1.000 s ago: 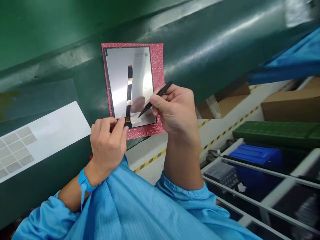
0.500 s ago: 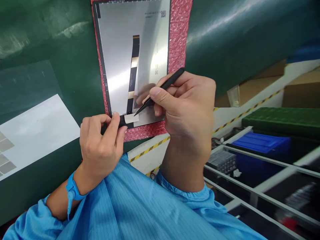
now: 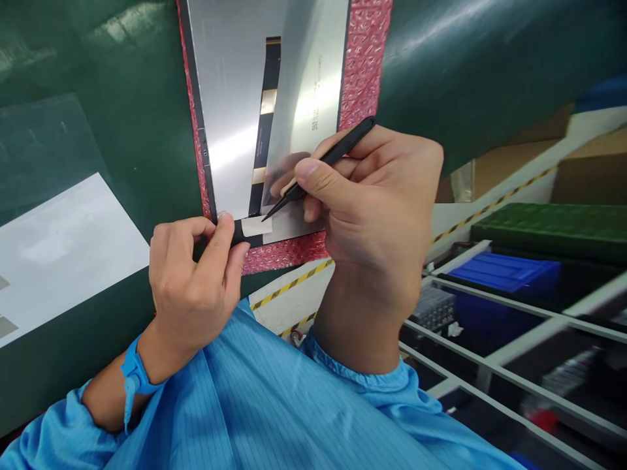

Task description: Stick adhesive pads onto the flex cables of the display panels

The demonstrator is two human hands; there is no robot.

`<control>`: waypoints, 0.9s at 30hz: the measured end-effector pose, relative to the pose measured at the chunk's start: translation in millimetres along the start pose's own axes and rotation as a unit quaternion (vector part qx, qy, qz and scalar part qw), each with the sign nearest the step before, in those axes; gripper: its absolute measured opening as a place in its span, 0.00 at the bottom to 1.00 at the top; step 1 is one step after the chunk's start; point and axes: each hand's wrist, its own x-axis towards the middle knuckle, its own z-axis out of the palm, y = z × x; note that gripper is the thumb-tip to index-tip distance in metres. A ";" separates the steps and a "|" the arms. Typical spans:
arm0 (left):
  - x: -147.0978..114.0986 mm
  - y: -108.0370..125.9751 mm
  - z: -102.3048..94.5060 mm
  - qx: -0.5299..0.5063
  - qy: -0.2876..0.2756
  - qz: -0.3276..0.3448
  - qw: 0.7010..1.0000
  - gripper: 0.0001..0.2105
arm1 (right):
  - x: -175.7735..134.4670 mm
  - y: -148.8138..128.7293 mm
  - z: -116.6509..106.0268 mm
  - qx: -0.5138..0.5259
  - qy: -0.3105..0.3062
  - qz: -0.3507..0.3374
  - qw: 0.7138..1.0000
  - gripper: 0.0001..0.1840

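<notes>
A silvery display panel (image 3: pixel 225 98) lies back side up on a sheet of pink bubble wrap (image 3: pixel 365 59). A black and gold flex cable (image 3: pixel 265 121) runs along its back. At the panel's near edge, a small whitish strip (image 3: pixel 253 226) lies across a black band. My left hand (image 3: pixel 193 281) pinches the panel's near left corner between thumb and fingers. Black tweezers (image 3: pixel 345 145) are gripped pen-like in my right hand (image 3: pixel 379 196). Their tip is at the whitish strip; whether it presses on it I cannot tell.
The green table mat (image 3: pixel 137 130) carries a white sheet (image 3: pixel 73 248) on the left, with a clear film (image 3: pixel 49 150) beyond it. Right of the table are cardboard boxes (image 3: pixel 519 163), a blue bin (image 3: pixel 504 271) and a metal rack frame (image 3: pixel 529 343).
The view has shifted a little, so the panel sits higher and looks larger. Both hands keep their grip, and the tweezers' tip stays at the whitish strip.
</notes>
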 end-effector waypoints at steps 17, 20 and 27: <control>1.5 0.7 0.3 -0.013 0.017 0.009 1.000 0.15 | 3.3 5.9 2.7 0.052 0.024 -0.009 0.998 0.11; 1.5 0.5 0.2 -0.013 0.016 0.007 1.000 0.15 | 3.6 5.2 3.0 0.049 0.026 -0.005 0.998 0.11; 1.6 1.3 -1.1 -0.010 0.014 0.009 1.000 0.14 | 4.1 2.6 5.2 0.069 0.035 -0.010 0.997 0.11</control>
